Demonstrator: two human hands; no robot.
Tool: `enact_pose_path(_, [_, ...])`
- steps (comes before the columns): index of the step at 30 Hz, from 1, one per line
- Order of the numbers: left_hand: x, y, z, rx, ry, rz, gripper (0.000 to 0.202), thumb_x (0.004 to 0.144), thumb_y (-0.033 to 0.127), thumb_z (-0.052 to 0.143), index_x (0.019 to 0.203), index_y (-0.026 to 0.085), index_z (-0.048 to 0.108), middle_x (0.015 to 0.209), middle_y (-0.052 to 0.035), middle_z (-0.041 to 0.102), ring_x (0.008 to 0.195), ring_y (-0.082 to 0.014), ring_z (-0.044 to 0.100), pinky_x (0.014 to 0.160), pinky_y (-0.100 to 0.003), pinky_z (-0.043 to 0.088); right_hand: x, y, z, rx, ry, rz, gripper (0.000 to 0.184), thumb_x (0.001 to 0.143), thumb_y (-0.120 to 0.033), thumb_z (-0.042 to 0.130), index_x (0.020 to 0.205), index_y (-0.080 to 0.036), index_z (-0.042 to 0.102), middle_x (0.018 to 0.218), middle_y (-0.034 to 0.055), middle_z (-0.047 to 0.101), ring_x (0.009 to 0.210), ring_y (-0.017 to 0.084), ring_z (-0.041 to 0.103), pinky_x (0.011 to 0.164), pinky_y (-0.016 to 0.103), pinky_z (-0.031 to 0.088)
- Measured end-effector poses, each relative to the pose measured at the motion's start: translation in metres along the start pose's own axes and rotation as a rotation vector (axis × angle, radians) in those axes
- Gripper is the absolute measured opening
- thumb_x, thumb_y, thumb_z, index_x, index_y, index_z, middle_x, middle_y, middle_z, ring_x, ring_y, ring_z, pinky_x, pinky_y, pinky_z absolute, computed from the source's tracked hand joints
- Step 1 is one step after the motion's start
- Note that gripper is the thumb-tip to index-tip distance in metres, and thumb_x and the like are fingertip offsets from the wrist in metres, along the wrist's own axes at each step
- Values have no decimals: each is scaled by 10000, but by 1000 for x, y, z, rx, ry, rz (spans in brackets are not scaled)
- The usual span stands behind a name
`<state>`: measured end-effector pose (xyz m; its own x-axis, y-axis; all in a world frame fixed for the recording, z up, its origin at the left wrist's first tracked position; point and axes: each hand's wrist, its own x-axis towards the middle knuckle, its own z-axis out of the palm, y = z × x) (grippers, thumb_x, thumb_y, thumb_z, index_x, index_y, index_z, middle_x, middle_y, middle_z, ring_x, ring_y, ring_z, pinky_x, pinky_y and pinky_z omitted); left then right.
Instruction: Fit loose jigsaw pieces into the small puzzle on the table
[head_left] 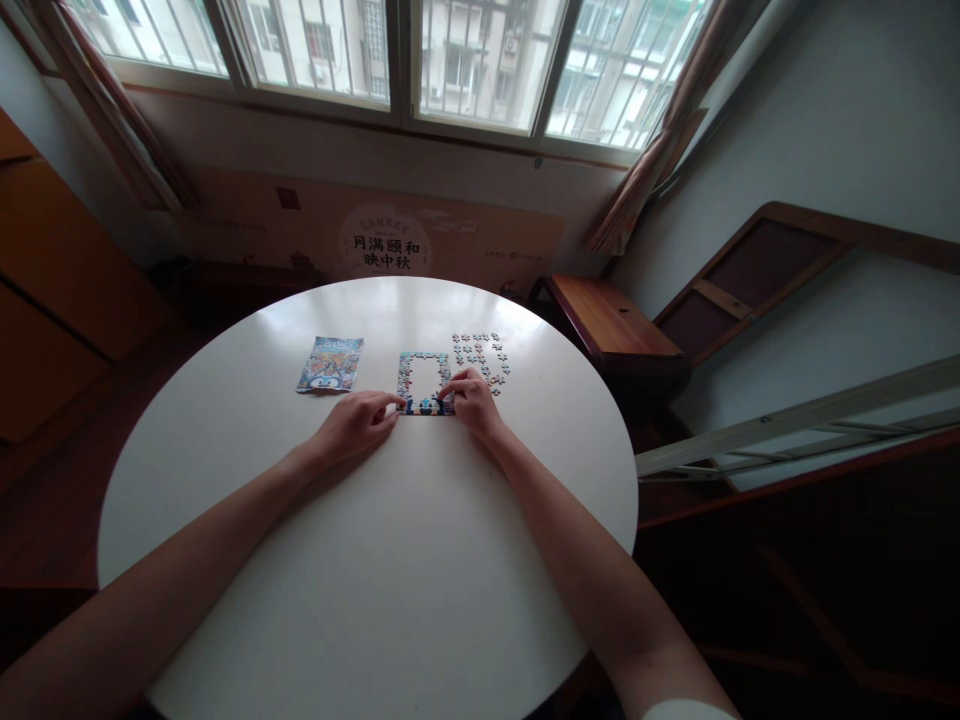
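Observation:
A jigsaw puzzle (405, 378) lies on the white round table, joined as a rectangular border with a bare white middle. Along its bottom row a blue cartoon figure shows. My left hand (360, 420) rests at the lower left corner, index finger stretched out onto the edge and thumb below it. On the lower right side, my right hand (474, 402) has its thumb and index finger pinched at a small dark puzzle piece (440, 399); the fingers partly cover it. Loose puzzle pieces (478, 350) lie in rough rows just beyond my right hand, several of them apart from one another.
A colourful printed packet (330, 364) lies flat left of the puzzle. The round table (360, 600) has a curved edge. Beyond its right side stands a wooden stool-like piece (607, 315). Barred windows (480, 65) and a printed banner (465, 235) are behind.

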<state>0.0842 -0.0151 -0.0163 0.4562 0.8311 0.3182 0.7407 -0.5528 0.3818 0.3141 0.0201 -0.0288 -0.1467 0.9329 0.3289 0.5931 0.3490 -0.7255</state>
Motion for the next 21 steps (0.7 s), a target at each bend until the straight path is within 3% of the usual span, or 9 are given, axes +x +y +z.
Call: enact_pose_path(21, [0, -2, 1, 6, -3, 2, 300, 851, 295, 480, 1052, 205, 685, 649, 6, 577, 608, -124, 512, 606, -221, 355, 2, 4, 2, 57, 31, 6, 402, 685, 4, 416, 688, -221, 750, 888, 28, 558, 841, 147, 564, 841, 290, 444])
